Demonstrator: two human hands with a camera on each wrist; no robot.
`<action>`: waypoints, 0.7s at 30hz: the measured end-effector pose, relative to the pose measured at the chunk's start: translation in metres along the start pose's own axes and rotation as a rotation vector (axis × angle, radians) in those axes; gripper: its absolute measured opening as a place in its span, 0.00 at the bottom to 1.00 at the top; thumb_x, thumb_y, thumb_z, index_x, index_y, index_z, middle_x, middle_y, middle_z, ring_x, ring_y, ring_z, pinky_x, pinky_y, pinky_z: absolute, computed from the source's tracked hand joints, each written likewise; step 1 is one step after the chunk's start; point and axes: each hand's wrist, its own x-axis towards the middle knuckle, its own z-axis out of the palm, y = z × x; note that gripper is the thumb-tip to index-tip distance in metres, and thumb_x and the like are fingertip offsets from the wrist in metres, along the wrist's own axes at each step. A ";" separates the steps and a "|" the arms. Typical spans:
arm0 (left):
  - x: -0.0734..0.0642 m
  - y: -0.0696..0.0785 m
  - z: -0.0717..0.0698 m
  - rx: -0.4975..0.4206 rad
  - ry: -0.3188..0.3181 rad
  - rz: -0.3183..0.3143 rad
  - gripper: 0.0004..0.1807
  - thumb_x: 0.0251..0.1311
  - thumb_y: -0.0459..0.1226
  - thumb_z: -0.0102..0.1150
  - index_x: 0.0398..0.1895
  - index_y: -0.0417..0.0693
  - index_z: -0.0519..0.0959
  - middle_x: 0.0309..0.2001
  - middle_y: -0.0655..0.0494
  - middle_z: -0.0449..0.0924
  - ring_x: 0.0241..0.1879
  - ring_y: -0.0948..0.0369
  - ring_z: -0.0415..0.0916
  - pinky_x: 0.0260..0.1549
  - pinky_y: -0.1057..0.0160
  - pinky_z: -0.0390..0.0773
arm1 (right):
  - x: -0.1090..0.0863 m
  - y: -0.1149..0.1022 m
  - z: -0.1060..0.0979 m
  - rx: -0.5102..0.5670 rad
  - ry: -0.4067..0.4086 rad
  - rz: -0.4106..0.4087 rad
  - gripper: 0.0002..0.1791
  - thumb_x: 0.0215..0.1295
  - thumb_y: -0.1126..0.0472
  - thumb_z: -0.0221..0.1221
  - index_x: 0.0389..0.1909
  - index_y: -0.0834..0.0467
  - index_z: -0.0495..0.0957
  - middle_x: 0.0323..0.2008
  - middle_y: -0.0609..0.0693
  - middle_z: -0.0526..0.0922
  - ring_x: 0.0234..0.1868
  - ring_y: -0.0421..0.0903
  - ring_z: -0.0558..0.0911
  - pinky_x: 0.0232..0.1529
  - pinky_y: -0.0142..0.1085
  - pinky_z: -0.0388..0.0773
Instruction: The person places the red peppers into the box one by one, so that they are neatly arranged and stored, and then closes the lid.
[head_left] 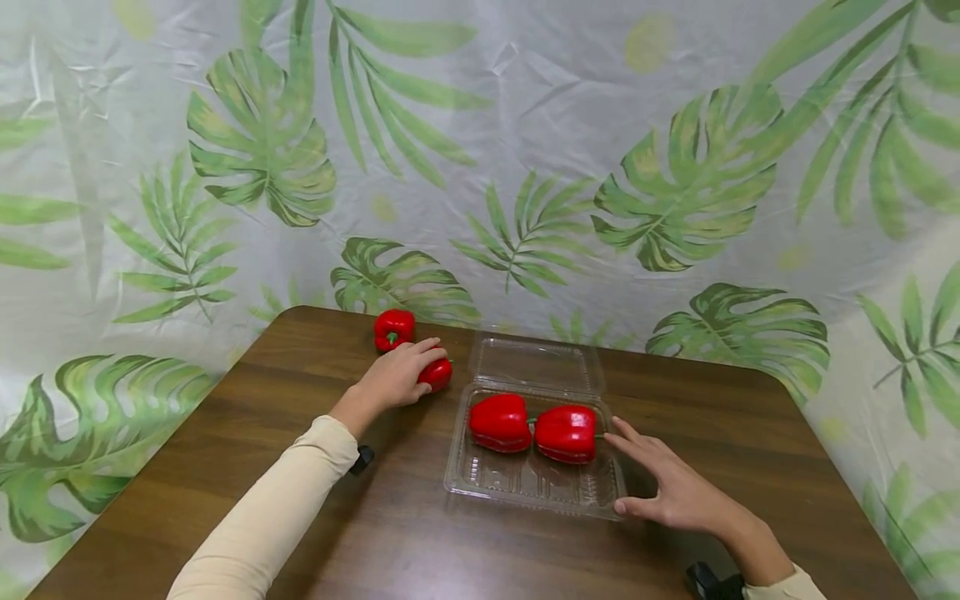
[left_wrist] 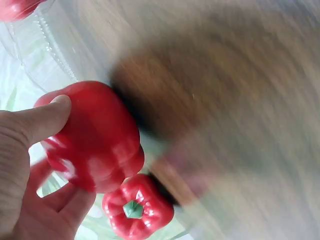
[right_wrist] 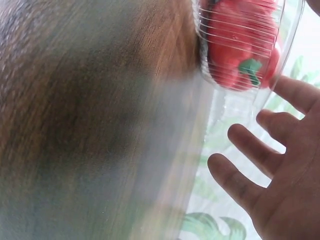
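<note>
My left hand (head_left: 397,372) grips a red bell pepper (left_wrist: 97,135), with the thumb on one side and fingers round the other. Just behind it on the table is another red bell pepper (head_left: 393,327) with a green stem. A clear plastic clamshell box (head_left: 510,486) lies to the right, its lid (head_left: 536,364) folded back. Two red bell peppers lie on their sides in it: the left one (head_left: 498,422) and the right one (head_left: 566,433). My right hand (head_left: 671,483) is at the box's right side, fingers spread and extended, fingertips near or touching the rim.
The brown wooden table (head_left: 420,533) has its far edge just behind the lid and the loose pepper. A pale curtain (head_left: 540,167) with green leaf prints hangs behind the table. Dark wrist straps are on both arms.
</note>
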 end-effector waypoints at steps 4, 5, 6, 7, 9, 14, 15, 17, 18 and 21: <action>-0.001 -0.001 -0.003 0.001 -0.024 0.021 0.32 0.55 0.32 0.69 0.65 0.45 0.72 0.68 0.40 0.69 0.61 0.42 0.75 0.63 0.45 0.74 | 0.000 0.000 0.000 -0.005 0.006 -0.006 0.45 0.57 0.45 0.69 0.73 0.56 0.64 0.75 0.64 0.58 0.66 0.61 0.66 0.54 0.65 0.73; -0.001 -0.002 -0.004 -0.003 -0.026 0.019 0.32 0.55 0.31 0.68 0.65 0.46 0.72 0.68 0.41 0.69 0.60 0.42 0.75 0.63 0.45 0.74 | 0.000 0.000 0.001 -0.009 0.010 -0.009 0.45 0.57 0.45 0.69 0.73 0.56 0.64 0.75 0.64 0.59 0.66 0.61 0.66 0.54 0.65 0.73; -0.002 -0.002 -0.004 -0.006 -0.028 0.015 0.32 0.55 0.31 0.68 0.65 0.46 0.72 0.69 0.41 0.69 0.60 0.42 0.75 0.62 0.45 0.75 | 0.000 0.000 0.001 -0.009 0.010 -0.008 0.45 0.57 0.45 0.69 0.73 0.56 0.64 0.75 0.64 0.59 0.66 0.61 0.66 0.53 0.65 0.73; -0.001 -0.003 -0.004 -0.009 -0.027 0.012 0.32 0.55 0.31 0.67 0.65 0.46 0.71 0.69 0.42 0.68 0.61 0.42 0.75 0.62 0.44 0.75 | 0.000 0.000 0.001 -0.008 0.012 -0.007 0.45 0.57 0.45 0.69 0.73 0.55 0.64 0.75 0.64 0.58 0.66 0.60 0.66 0.53 0.65 0.73; 0.000 -0.004 -0.003 -0.019 -0.026 0.002 0.32 0.56 0.30 0.67 0.66 0.47 0.71 0.70 0.43 0.68 0.61 0.42 0.75 0.62 0.44 0.75 | 0.001 0.000 0.001 -0.008 0.015 -0.009 0.45 0.57 0.45 0.69 0.73 0.56 0.64 0.75 0.64 0.59 0.66 0.60 0.66 0.53 0.64 0.73; -0.001 -0.006 -0.002 -0.058 -0.014 -0.005 0.32 0.55 0.31 0.67 0.66 0.47 0.71 0.71 0.44 0.67 0.62 0.41 0.73 0.63 0.43 0.73 | 0.000 0.001 -0.001 -0.004 0.025 -0.017 0.45 0.56 0.46 0.69 0.72 0.57 0.64 0.75 0.66 0.59 0.65 0.61 0.66 0.52 0.65 0.73; -0.001 -0.006 -0.001 -0.062 -0.011 -0.005 0.32 0.55 0.31 0.67 0.66 0.48 0.71 0.71 0.44 0.67 0.62 0.41 0.73 0.63 0.43 0.73 | 0.000 0.001 -0.002 -0.003 0.028 -0.019 0.45 0.56 0.46 0.70 0.72 0.57 0.64 0.75 0.66 0.59 0.65 0.61 0.66 0.52 0.65 0.74; -0.004 -0.006 -0.001 -0.070 -0.011 -0.011 0.33 0.55 0.33 0.68 0.66 0.48 0.71 0.71 0.45 0.67 0.63 0.41 0.73 0.62 0.42 0.74 | 0.000 0.000 -0.002 -0.004 0.026 -0.020 0.45 0.56 0.47 0.70 0.72 0.57 0.65 0.74 0.66 0.60 0.65 0.60 0.66 0.52 0.64 0.74; -0.006 -0.006 0.000 -0.074 -0.014 -0.018 0.33 0.55 0.34 0.69 0.66 0.49 0.71 0.71 0.45 0.67 0.63 0.42 0.73 0.62 0.42 0.75 | 0.000 0.000 -0.002 -0.005 0.024 -0.021 0.45 0.56 0.46 0.70 0.72 0.57 0.65 0.74 0.66 0.60 0.65 0.59 0.66 0.51 0.64 0.74; -0.009 -0.008 0.000 -0.068 0.004 -0.027 0.32 0.55 0.37 0.69 0.65 0.50 0.71 0.70 0.45 0.67 0.63 0.43 0.73 0.60 0.41 0.76 | 0.001 -0.003 -0.001 -0.006 0.020 -0.020 0.44 0.57 0.46 0.69 0.72 0.56 0.65 0.75 0.65 0.60 0.64 0.57 0.67 0.50 0.62 0.75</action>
